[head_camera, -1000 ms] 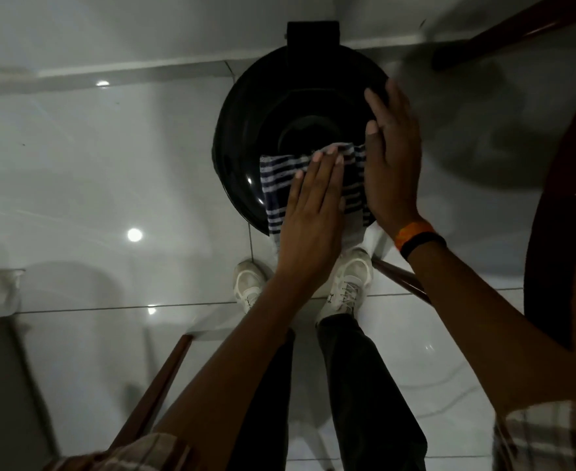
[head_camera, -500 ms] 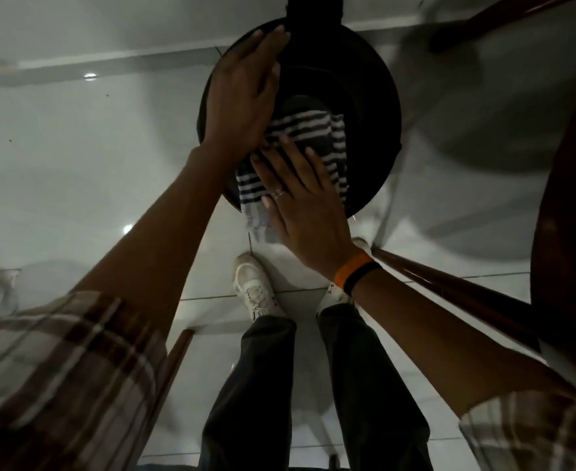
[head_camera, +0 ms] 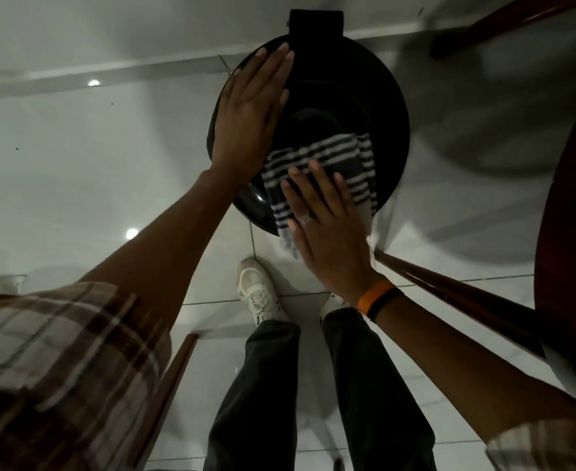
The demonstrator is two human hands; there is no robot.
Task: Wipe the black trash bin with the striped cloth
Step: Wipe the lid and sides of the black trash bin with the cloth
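Right hand (head_camera: 327, 229) flat, fingers spread, pressing striped cloth (head_camera: 327, 164) onto near edge of black bin (head_camera: 375, 107) lid. Left hand (head_camera: 249, 117) flat, fingers together, palm down on lid's left edge, arm outstretched.

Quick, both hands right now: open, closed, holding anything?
Left hand: open, flat on the black trash bin lid, holding nothing.
Right hand: open, flat, pressing the striped cloth against the bin, not gripping it.

Glossy white tiled floor (head_camera: 75, 171); dark reddish wooden table (head_camera: 572, 232) at right edge; white lace-up sneakers (head_camera: 261, 294) mid-floor.
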